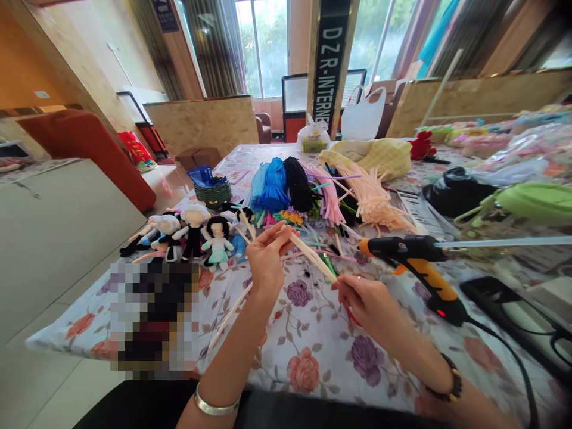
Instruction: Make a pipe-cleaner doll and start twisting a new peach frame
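Cream pipe cleaners (pixel 315 257) stretch in a narrow bundle between my two hands above the flowered tablecloth. My left hand (pixel 267 253) pinches their upper left end between thumb and fingers. At the lower right end, the fingers of my right hand (pixel 369 301) are closed on the same bundle. Loose cream stems (pixel 230 316) trail down to the left behind my left wrist. Under my right hand shows a red curved edge, mostly hidden, and I cannot tell what it belongs to. Small dolls (pixel 217 238) made of fuzzy stems lie beyond my left hand.
A yellow-black glue gun (pixel 429 280) with a long glue stick stands right of my right hand, its cord running forward. Blue pipe cleaners (pixel 273 185), black ones (pixel 298 185) and peach ones (pixel 370 193) lie behind. A phone (pixel 496 304) and a green bag (pixel 536 202) sit right.
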The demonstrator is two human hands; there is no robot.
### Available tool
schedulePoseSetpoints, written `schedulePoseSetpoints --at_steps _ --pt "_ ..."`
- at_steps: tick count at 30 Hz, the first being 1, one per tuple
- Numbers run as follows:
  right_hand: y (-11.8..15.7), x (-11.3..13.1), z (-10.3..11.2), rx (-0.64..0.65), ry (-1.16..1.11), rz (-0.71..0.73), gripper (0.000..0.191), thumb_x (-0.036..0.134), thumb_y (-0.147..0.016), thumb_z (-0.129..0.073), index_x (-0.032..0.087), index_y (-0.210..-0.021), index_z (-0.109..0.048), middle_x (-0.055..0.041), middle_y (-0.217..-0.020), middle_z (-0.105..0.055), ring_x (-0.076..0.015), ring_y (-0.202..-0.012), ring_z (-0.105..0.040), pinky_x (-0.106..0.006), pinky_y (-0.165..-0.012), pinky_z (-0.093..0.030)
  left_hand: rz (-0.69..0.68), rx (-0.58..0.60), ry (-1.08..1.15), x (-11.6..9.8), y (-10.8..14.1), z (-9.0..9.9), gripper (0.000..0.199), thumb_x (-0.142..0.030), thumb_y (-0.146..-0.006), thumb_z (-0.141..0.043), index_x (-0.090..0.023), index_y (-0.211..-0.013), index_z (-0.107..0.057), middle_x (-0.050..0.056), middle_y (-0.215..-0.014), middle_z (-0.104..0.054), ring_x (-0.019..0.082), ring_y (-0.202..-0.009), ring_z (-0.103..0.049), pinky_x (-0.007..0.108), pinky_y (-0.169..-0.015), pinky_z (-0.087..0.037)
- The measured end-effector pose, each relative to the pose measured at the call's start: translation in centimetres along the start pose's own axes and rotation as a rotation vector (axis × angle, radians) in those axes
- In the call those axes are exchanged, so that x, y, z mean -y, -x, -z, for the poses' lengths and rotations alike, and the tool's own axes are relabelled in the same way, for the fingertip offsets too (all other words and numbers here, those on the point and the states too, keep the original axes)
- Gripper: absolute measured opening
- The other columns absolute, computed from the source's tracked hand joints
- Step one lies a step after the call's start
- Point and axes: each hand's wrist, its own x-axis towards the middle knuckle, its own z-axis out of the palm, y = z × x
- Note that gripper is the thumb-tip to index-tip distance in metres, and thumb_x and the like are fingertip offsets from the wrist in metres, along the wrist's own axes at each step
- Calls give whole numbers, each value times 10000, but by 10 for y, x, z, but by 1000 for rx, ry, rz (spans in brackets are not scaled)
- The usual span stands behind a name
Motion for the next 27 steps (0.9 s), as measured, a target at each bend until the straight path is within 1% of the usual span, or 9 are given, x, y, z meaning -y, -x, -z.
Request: schedulePoseSetpoints --at_steps 3,5,8,12,14,16,19,22,27 --pt "0 1 2 -47 9 14 222 260 -871 -370 220 -704 -510 -25 -628 -599 -161 -584 -541 -281 -590 -384 39 -41 26 2 -4 3 168 -77 -560 -751 -99 -717 -694 37 -626 -687 160 -613 -681 291 -658 -561" --pt "1 3 3 -81 -17 35 218 279 -877 -375 227 -716 -511 -27 -651 -610 -160 -600 -553 -275 -591 -389 57 -74 38 3 -7 5 147 -55 -581 -734 -93 -716 -691 33 -623 -680 157 -606 -680 302 -678 -563" --pt "2 7 5 -97 -74 71 246 318 -893 -368 234 -710 -511 -23 -654 -619 -156 -600 -563 -275 -596 -399 80 -109 55 4 -10 7 117 -27 -601 -712 -86 -699 -687 34 -620 -675 152 -597 -677 305 -689 -566" --pt "4 11 6 -124 -100 118 240 340 -891 -381 239 -735 -532 -25 -664 -643 -161 -612 -584 -287 -629 -411 143 -137 65 5 -11 7 105 12 -617 -680 -86 -655 -675 35 -599 -670 128 -564 -662 254 -643 -563" --pt "4 11 6 -135 -98 133 231 334 -889 -386 239 -752 -546 -26 -674 -650 -160 -618 -588 -284 -631 -409 171 -142 73 5 -12 7 111 23 -629 -664 -88 -638 -669 35 -590 -667 125 -561 -660 248 -643 -563" --pt "4 10 6 -135 -95 115 238 328 -889 -394 233 -738 -551 -21 -654 -637 -152 -595 -575 -270 -605 -400 172 -142 87 5 -12 7 110 20 -645 -655 -89 -641 -667 37 -592 -667 128 -570 -663 258 -663 -565" --pt "1 9 6 -144 -72 31 269 328 -889 -402 220 -689 -545 -4 -572 -583 -133 -507 -517 -250 -531 -370 167 -140 113 5 -12 8 112 18 -659 -646 -92 -653 -662 36 -603 -671 132 -585 -668 268 -686 -567" --pt "-1 8 8 -188 -26 -25 266 339 -882 -426 210 -695 -563 5 -526 -547 -127 -462 -474 -249 -494 -342 188 -137 127 5 -11 10 118 25 -663 -641 -91 -643 -654 39 -607 -673 134 -596 -673 263 -690 -567" --pt "-3 6 9 -261 -25 -1 264 371 -871 -460 192 -752 -613 -23 -653 -626 -140 -571 -542 -245 -553 -377 195 -144 127 5 -7 12 113 21 -664 -648 -90 -640 -643 49 -610 -675 149 -617 -680 284 -701 -572"
